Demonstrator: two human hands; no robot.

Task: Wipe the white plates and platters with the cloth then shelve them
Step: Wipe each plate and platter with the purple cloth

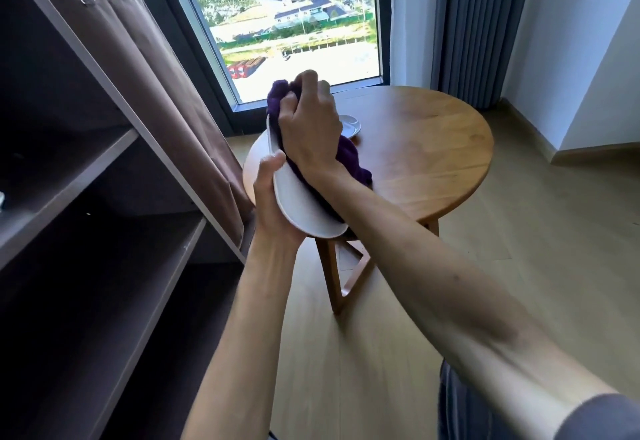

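My left hand (272,204) grips the lower rim of a white plate (294,197), held tilted on edge in the air at the round table's left side. My right hand (308,128) clutches a bunched purple cloth (349,159) and presses it against the plate's inner face. The cloth hangs down past my right wrist. Another white plate (351,126) lies flat on the wooden table (433,149) behind my right hand, mostly hidden by it.
A dark shelf unit (104,197) with several open shelves stands at the left, a brown curtain (166,100) clipped along its side. A window is behind the table, grey drapes at the back right. Light wood floor lies around the table's legs.
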